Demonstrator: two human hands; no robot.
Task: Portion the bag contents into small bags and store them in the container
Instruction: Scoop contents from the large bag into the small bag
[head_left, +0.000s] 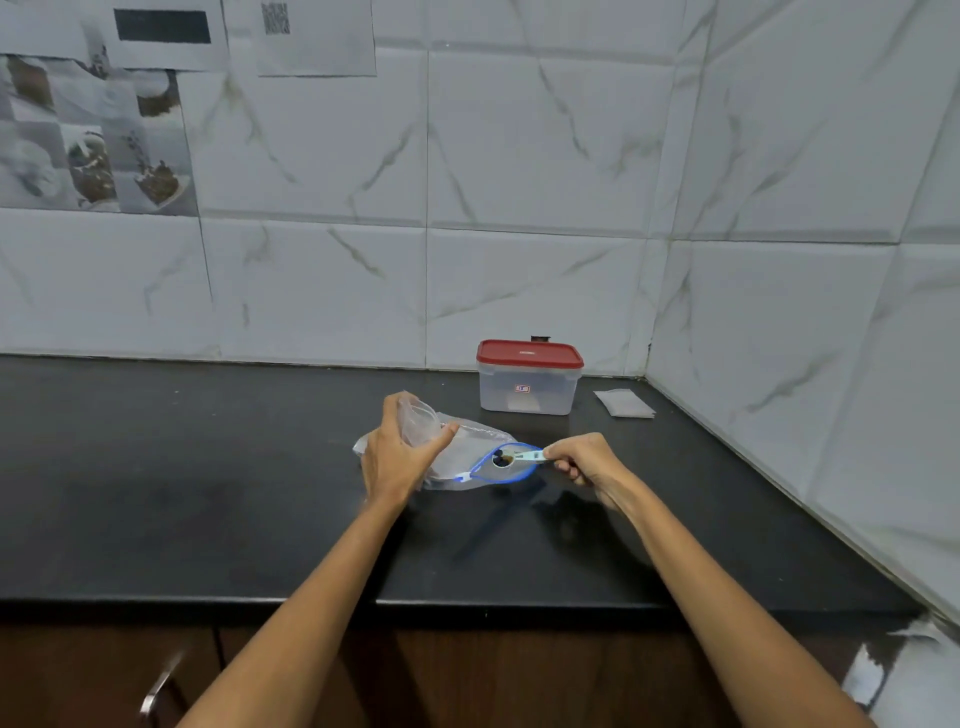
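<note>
left hand (396, 457) gripping small bag (415, 410), counter (208, 493) edge near

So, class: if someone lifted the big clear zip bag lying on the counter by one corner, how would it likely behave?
The big bag would probably flop and sag, since its thin plastic already lies crumpled on the counter. It looks light: little seems to be inside. With its blue-edged mouth open around the spoon held by the right hand, contents might spill if tilted.

Black stone countertop (182, 467); white marble-patterned wall tiles (519, 156); printed paper sheets (98, 114) on wall; brown wooden cabinet front (78, 675).
</note>
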